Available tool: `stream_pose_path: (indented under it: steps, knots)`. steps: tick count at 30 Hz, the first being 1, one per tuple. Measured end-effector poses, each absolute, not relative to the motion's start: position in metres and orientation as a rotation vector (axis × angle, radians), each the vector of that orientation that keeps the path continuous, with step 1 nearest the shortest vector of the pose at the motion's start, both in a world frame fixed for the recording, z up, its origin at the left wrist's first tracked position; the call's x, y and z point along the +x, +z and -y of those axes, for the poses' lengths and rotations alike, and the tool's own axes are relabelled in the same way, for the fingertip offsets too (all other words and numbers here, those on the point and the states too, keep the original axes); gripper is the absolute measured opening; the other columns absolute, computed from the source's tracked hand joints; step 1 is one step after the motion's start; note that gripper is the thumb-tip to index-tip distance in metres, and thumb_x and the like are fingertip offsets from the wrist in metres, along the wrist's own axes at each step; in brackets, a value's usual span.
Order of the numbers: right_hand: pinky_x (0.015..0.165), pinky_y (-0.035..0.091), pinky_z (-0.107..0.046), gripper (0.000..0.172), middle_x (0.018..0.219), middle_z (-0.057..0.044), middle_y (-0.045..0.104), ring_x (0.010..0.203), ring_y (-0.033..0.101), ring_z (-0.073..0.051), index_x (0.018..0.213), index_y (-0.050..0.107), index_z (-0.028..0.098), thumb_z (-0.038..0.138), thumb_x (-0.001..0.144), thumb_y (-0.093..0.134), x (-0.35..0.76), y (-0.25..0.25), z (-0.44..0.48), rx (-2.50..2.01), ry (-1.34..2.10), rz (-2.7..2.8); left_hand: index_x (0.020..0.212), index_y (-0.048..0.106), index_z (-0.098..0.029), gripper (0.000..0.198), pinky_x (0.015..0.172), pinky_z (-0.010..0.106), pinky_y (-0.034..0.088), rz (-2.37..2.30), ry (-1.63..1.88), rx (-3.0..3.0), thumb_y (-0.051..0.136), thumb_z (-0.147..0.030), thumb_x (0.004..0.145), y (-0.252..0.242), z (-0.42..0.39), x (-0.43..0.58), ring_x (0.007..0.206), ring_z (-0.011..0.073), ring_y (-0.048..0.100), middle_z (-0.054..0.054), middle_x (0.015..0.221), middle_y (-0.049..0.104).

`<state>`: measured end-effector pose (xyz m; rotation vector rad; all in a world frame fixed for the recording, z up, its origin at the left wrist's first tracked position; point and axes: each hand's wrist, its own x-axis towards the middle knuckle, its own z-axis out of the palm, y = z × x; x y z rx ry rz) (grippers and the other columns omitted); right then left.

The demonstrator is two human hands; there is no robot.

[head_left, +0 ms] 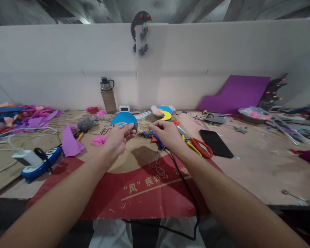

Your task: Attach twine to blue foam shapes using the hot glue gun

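Observation:
My left hand [120, 137] is closed, thumb against fingers, on a rounded blue craft piece [124, 118] with a dark grey edge at its right side. To its right my right hand [168, 133] is bent with thumb and fingers pinched together; what sits between the fingertips, if anything, is too small to make out. Beneath the right hand lies a blue glue gun [158, 141], partly hidden, with a black cord running down over the table edge. Thin grey thread [158, 168] lies below it on the red-and-tan cardboard [144, 203].
Right of my right hand are red-handled scissors [203, 148] and a black phone [215, 143]. A yellow crescent [165, 114] rests on a bowl behind. At left are a grey yarn ball [84, 124], purple felt [71, 141] and a blue power strip [41, 165]. A bottle [108, 98] stands by the wall.

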<state>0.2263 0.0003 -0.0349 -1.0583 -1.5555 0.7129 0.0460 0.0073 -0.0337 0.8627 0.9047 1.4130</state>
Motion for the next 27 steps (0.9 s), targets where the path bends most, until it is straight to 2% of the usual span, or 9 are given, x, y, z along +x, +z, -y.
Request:
stream_pose_path:
  steps: [6, 9, 12, 16, 27]
  knots:
    - [0.042, 0.018, -0.022, 0.024, 0.046, 0.007, 0.039, 0.042, 0.025, -0.005, 0.062, 0.065, 0.017, 0.038, 0.073, 0.066, 0.231, -0.030, 0.001, -1.143, 1.077, 1.499, 0.071, 0.061, -0.011, 0.009, 0.046, 0.011, 0.048, -0.851, 1.509, 0.691, 0.067, -0.008, 0.077, -0.025, -0.014, 0.035, 0.046, 0.0037, 0.056, -0.001, 0.055, 0.061]
    - [0.040, 0.012, -0.021, 0.024, 0.045, 0.008, 0.033, 0.041, 0.022, -0.004, 0.064, 0.065, 0.016, 0.039, 0.071, 0.070, 0.238, -0.022, 0.002, -1.069, 1.238, 1.389, 0.070, 0.060, -0.012, 0.010, 0.046, 0.011, 0.048, -0.813, 1.589, 0.651, 0.066, -0.008, 0.077, -0.021, -0.020, 0.025, 0.046, 0.0037, 0.056, -0.001, 0.056, 0.061]
    - [0.040, 0.010, -0.020, 0.025, 0.047, 0.008, 0.034, 0.042, 0.021, -0.003, 0.066, 0.065, 0.015, 0.039, 0.068, 0.074, 0.248, -0.014, 0.001, -0.974, 1.280, 1.328, 0.068, 0.059, -0.012, 0.012, 0.050, 0.014, 0.051, -0.821, 1.730, 0.733, 0.066, -0.006, 0.076, -0.021, -0.029, 0.014, 0.052, 0.0065, 0.061, 0.000, 0.060, 0.063]
    - [0.041, 0.009, -0.020, 0.026, 0.050, 0.007, 0.036, 0.044, 0.020, -0.002, 0.070, 0.067, 0.015, 0.039, 0.066, 0.076, 0.257, -0.007, 0.003, -0.845, 1.337, 1.284, 0.066, 0.058, -0.012, 0.014, 0.054, 0.016, 0.051, -0.911, 1.861, 0.806, 0.065, -0.005, 0.076, -0.027, -0.043, 0.001, 0.052, 0.0067, 0.059, -0.002, 0.056, 0.059]
    - [0.042, 0.017, -0.021, 0.022, 0.053, 0.006, 0.044, 0.044, 0.026, -0.004, 0.073, 0.067, 0.020, 0.040, 0.072, 0.073, 0.263, 0.008, 0.038, -0.734, 1.288, 1.417, 0.066, 0.053, -0.014, 0.020, 0.060, 0.017, 0.051, -0.959, 1.984, 0.628, 0.064, -0.002, 0.076, -0.030, -0.056, -0.020, 0.057, 0.0062, 0.060, -0.003, 0.061, 0.058]
